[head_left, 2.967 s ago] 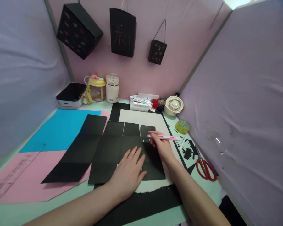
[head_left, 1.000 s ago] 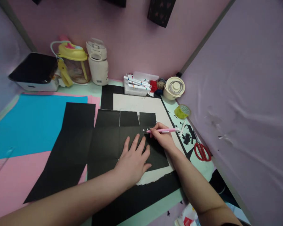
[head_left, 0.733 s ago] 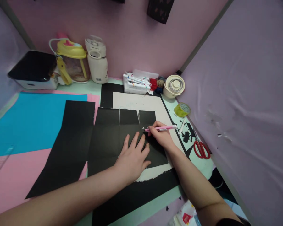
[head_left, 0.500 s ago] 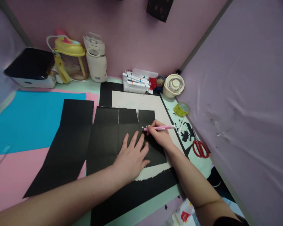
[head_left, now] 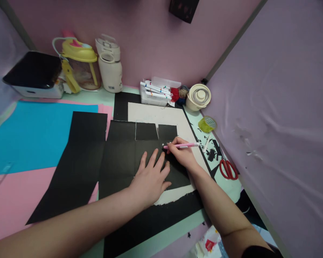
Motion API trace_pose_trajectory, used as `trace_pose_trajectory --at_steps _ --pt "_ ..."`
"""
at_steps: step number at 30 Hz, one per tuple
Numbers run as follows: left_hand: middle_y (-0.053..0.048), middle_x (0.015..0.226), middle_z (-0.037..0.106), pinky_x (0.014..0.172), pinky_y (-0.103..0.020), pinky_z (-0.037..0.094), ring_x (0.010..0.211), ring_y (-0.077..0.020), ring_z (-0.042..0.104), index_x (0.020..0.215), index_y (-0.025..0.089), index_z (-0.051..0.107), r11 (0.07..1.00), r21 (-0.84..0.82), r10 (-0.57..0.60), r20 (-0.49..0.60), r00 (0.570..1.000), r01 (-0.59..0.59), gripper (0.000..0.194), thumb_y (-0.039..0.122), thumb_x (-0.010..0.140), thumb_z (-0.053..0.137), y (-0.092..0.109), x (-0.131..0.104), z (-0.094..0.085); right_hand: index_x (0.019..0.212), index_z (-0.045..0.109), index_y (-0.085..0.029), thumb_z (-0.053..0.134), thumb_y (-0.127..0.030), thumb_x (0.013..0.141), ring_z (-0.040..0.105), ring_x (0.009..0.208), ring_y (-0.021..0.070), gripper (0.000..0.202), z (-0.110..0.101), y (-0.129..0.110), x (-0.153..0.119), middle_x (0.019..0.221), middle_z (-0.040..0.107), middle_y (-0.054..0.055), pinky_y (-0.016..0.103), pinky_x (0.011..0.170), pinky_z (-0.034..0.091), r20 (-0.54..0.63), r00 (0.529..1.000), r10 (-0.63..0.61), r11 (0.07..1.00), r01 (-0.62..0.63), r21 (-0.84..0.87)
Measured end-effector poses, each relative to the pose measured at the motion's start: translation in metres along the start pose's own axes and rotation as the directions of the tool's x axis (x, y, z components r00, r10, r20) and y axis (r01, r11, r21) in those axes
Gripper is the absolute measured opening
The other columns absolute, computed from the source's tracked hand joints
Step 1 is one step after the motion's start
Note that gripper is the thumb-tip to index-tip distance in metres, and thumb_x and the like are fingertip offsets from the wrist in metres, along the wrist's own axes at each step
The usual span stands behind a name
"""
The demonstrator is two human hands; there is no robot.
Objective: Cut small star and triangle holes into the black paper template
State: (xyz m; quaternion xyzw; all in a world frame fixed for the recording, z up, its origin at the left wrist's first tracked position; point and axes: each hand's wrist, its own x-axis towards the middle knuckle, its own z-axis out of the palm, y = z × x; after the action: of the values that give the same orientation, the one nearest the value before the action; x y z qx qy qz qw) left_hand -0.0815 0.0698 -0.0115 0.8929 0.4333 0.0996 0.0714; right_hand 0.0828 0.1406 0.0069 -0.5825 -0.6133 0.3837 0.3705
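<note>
A black paper sheet [head_left: 118, 154] with fold lines and cut flaps along its top edge lies on a whitish board. My left hand [head_left: 150, 177] rests flat on the sheet, fingers spread. Just right of it, my right hand [head_left: 179, 152] grips a slim pink pen-shaped craft knife [head_left: 184, 145], tilted low. Its tip touches or nearly touches the paper beside small white star shapes [head_left: 163, 144]; the blade itself is too small to make out. My right hand partly covers the stars.
Red-handled scissors [head_left: 228, 169], black paper scraps [head_left: 211, 154] and yellow tape [head_left: 207, 124] lie on the right. Behind the whitish board [head_left: 153, 111] stand a box of markers [head_left: 154, 95] and a white bottle [head_left: 110, 73]. Blue sheet [head_left: 43, 136] lies left.
The view has shifted very slightly. Both hands stay in nearly the same place, and the pink craft knife has tipped only a little.
</note>
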Motion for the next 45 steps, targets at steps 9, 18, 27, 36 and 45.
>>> trace_pose_trajectory --at_steps 9,18,27,36,45 --pt "-0.017 0.153 0.035 0.112 -0.064 0.018 0.144 -0.039 0.021 0.136 0.019 0.053 1.0 0.001 -0.01 0.019 1.0 0.01 0.057 0.055 0.093 0.049 -0.0003 0.0008 -0.0048 0.066 0.052 -0.022 0.063 -0.035 0.082 0.064 0.067 0.0167 0.023 -0.0006 -0.0007 -0.0001 0.065 0.067 -0.001 0.027 0.063 0.045 0.004 1.0 0.005 1.0 -0.005 -0.022" --pt "-0.016 0.154 0.035 0.112 -0.064 0.017 0.144 -0.0388 0.022 0.137 0.019 0.053 1.0 0.0 -0.007 0.02 1.0 0.007 0.057 0.054 0.093 0.05 0.0004 0.0015 -0.0047 0.066 0.053 -0.022 0.062 -0.035 0.083 0.063 0.065 0.0168 0.024 -0.0001 0.0001 0.0001 0.064 0.067 -0.001 0.028 0.062 0.045 -0.004 1.0 0.003 1.0 -0.003 -0.021" --pt "-0.017 0.154 0.035 0.112 -0.064 0.017 0.144 -0.0391 0.021 0.137 0.018 0.053 1.0 -0.009 -0.009 0.025 1.0 0.009 0.057 0.054 0.093 0.049 0.0002 0.0019 -0.0055 0.066 0.052 -0.022 0.062 -0.036 0.083 0.065 0.068 0.0177 0.024 -0.0007 -0.0005 -0.0008 0.064 0.067 -0.001 0.028 0.064 0.046 -0.002 1.0 -0.007 0.999 0.007 -0.035" --pt "-0.017 0.154 0.035 0.112 -0.064 0.018 0.144 -0.039 0.022 0.137 0.018 0.053 1.0 -0.004 -0.013 0.031 0.999 0.014 0.057 0.054 0.093 0.049 0.0 0.0016 -0.0067 0.065 0.053 -0.022 0.063 -0.035 0.082 0.064 0.067 0.0169 0.024 -0.0001 -0.0015 -0.0006 0.065 0.068 -0.001 0.028 0.063 0.046 0.009 1.0 -0.004 1.0 0.004 -0.019" --pt "-0.016 0.154 0.034 0.112 -0.063 0.017 0.145 -0.0384 0.021 0.137 0.019 0.053 1.0 -0.002 -0.014 0.019 1.0 0.014 0.057 0.054 0.092 0.05 0.0005 0.0008 -0.0063 0.064 0.052 -0.021 0.062 -0.034 0.082 0.06 0.064 0.016 0.024 0.0014 0.0005 -0.0009 0.064 0.063 -0.001 0.027 0.061 0.043 -0.005 0.999 -0.034 0.999 0.034 -0.025"
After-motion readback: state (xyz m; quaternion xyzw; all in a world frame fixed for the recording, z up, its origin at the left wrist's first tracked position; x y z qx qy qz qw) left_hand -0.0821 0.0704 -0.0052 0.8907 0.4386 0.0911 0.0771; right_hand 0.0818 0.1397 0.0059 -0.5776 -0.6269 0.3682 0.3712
